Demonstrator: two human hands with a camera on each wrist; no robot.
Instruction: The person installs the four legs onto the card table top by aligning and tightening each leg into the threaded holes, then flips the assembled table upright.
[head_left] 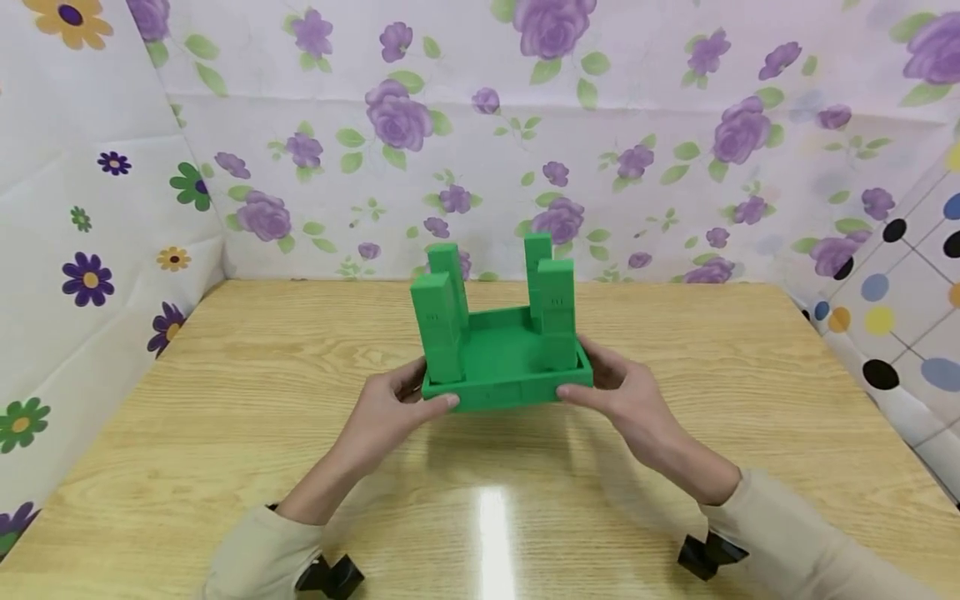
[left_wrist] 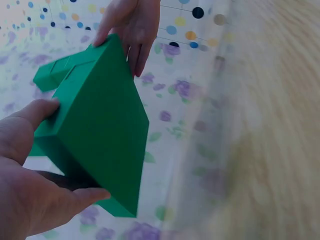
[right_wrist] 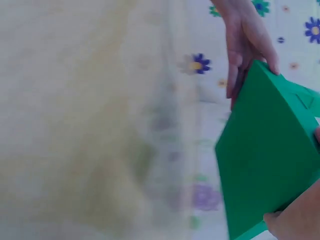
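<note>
A green tray-like base (head_left: 501, 392) with a low rim carries a tall rectangular post at each corner, such as the near left post (head_left: 437, 327) and the near right post (head_left: 557, 312). My left hand (head_left: 390, 412) grips its left end, thumb on the front wall and fingers at the side. At the right end my right hand (head_left: 626, 400) holds it the same way. In the left wrist view the flat underside (left_wrist: 107, 132) shows, raised above the table. Both hands also appear in the right wrist view at opposite ends of the base (right_wrist: 270, 150).
A wooden table (head_left: 262, 367) lies under the hands, with a bright light reflection near its front. Floral cloth (head_left: 465, 150) hangs behind it, and patterned sheets stand at the left and right. Black wrist mounts (head_left: 330, 577) sit at the sleeves.
</note>
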